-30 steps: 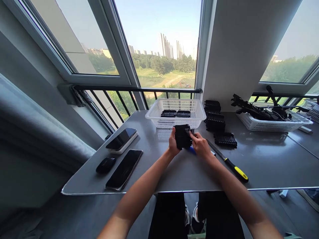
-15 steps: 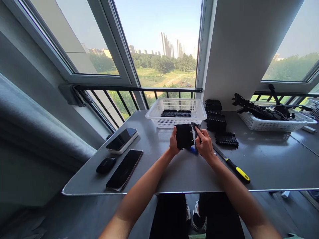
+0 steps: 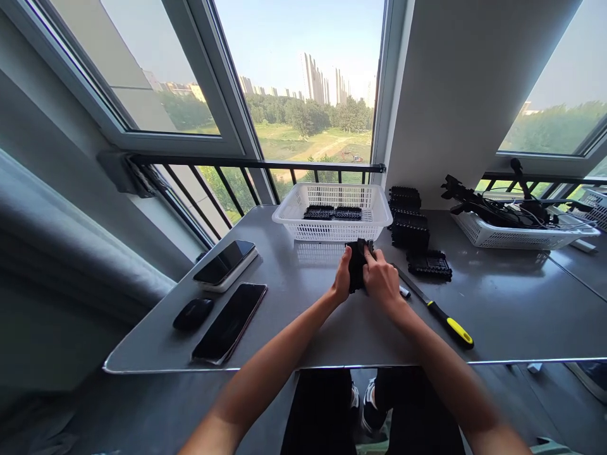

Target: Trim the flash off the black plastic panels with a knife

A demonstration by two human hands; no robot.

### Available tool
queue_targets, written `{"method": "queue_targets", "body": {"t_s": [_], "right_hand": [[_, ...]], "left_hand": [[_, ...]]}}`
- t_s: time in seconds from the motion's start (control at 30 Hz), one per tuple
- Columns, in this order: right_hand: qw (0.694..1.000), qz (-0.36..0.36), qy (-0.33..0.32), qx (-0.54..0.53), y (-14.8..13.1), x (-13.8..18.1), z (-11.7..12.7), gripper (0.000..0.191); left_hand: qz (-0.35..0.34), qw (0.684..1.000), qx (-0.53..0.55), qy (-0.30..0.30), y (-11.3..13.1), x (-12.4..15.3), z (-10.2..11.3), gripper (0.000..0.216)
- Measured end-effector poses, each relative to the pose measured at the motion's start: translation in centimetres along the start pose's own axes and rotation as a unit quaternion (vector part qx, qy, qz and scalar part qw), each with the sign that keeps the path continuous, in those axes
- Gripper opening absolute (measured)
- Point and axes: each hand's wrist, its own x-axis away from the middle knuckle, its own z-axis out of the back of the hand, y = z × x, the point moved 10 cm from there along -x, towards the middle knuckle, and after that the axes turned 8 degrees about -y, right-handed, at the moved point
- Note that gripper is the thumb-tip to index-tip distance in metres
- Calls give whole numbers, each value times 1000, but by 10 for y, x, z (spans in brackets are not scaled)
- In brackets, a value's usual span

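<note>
A flat, roughly square black plastic part point(image 3: 356, 272) with a notched edge is held above the table. My left hand point(image 3: 342, 277) grips its left side, thumb on the near face. My right hand point(image 3: 383, 278) lies over its right side, index finger extended along a small dark tool point(image 3: 362, 246) at the upper edge. Most of that tool is hidden by the fingers, so its kind is unclear. Just right of the hand lies a flat file point(image 3: 448, 322) with a black and yellow handle. A white-ended item point(image 3: 404, 292) shows beside my right wrist.
Behind the hands stands a white basket point(image 3: 284, 218) holding black parts. Stacked black parts point(image 3: 410, 227) and a single one point(image 3: 430, 265) are to its right. Another basket point(image 3: 502, 237) holds black cabled pieces. At left lie phones point(image 3: 231, 322) and a black mouse point(image 3: 193, 314).
My right hand has moved left and over the black part, bringing the dark tool against it. The part has turned and now shows narrower. The blue item below it is out of sight.
</note>
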Motion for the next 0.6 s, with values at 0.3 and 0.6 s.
{"method": "queue_targets", "body": {"t_s": [0.3,0.6], "right_hand": [[998,55,-26,-27,-18,8,-2,53],[997,54,-50,-11,-19,10,-7,49]], "left_hand": [[-40,998,40,30,26,-3,7,52],[-46,997,41,36,23,-3,9,50]]}}
